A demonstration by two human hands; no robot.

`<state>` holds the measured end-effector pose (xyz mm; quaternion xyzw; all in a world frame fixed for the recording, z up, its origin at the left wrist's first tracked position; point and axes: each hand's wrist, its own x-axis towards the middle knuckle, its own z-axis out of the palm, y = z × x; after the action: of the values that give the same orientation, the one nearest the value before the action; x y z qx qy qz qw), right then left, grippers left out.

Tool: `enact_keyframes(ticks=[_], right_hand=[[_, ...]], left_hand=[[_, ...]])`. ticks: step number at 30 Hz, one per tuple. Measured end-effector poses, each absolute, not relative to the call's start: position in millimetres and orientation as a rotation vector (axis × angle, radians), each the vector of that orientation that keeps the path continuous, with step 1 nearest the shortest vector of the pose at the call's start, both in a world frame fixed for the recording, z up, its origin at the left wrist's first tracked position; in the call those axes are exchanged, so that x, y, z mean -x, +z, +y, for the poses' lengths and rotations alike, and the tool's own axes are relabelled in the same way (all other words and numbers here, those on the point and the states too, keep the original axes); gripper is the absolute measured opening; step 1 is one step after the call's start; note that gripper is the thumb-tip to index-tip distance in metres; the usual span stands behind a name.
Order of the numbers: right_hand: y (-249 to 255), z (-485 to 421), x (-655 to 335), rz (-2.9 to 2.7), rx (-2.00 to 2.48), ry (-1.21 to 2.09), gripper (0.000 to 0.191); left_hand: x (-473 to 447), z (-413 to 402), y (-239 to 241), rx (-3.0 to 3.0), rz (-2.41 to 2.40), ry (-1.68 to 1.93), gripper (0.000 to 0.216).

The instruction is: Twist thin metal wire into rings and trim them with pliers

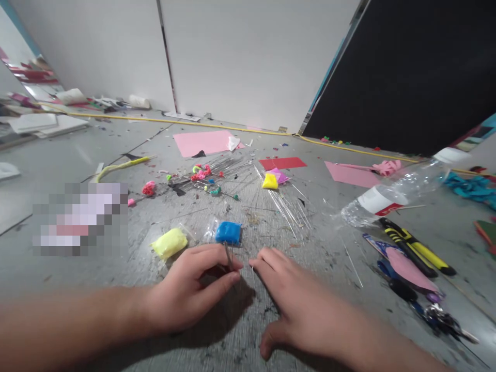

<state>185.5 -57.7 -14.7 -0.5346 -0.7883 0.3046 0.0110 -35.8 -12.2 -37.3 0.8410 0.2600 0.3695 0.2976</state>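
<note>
My left hand point(197, 287) pinches a thin, dark metal wire point(228, 254) between thumb and forefinger, just above the grey surface. To its right, my right hand point(298, 299) lies low over the surface with the thumb spread away from the other fingers. A tiny pale glint shows under its fingertips; I cannot make out what it is. Just beyond my left hand are a blue clay packet point(228, 232) and a pale yellow clay packet point(169, 244). Farther off, straight thin wires point(284, 209) lie beside a small bright yellow packet point(270, 181) and a purple one point(279, 176).
A plastic bottle point(403, 194) lies on the right, with yellow-and-black pliers point(416, 245) and keys point(442, 318) nearer me. Coloured clay bits point(201, 173) sit among wires. Pink paper point(203, 143) and a red strip point(282, 163) lie behind. A yellow cord point(217, 125) runs along the panels.
</note>
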Motion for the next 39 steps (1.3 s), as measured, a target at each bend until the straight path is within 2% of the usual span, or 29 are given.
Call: enact_keyframes(ticks=[6, 13, 17, 21, 23, 26, 29, 39], right_hand=[[-14.6, -54.8, -187.4, -2.354, 1.693, 1.092, 0.088], [-12.8, -50.9, -190.2, -2.260, 1.742, 1.168, 0.076], [-11.2, -49.0, -193.8, -2.091, 1.644, 1.256, 0.056], [-13.9, -48.9, -193.1, -1.892, 1.254, 1.431, 0.036], [-19.6, -51.1, -189.4, -1.816, 1.112, 1.242, 0.033], [-30.0, -56.8, -182.4, -1.804, 0.979, 0.758, 0.041], [-36.9, -61.8, -176.7, -1.872, 0.962, 0.407, 0.033], [-40.2, -63.4, -168.2, -1.911, 0.762, 0.060, 0.038]], left_hand=[[34.5, -10.3, -36.6, -2.229, 0.679, 0.864, 0.008], [33.5, -9.8, -33.8, -2.211, 0.767, 0.752, 0.010], [32.9, -9.4, -32.6, -2.229, 0.724, 0.742, 0.010], [34.0, -8.5, -32.7, -2.242, 0.640, 0.758, 0.012], [34.9, -8.0, -33.8, -2.244, 0.595, 0.761, 0.012], [35.4, -7.7, -35.9, -2.244, 0.568, 0.791, 0.011], [34.1, -8.8, -37.1, -2.242, 0.512, 0.784, 0.012], [34.3, -15.3, -40.1, -2.244, 0.380, 0.755, 0.021]])
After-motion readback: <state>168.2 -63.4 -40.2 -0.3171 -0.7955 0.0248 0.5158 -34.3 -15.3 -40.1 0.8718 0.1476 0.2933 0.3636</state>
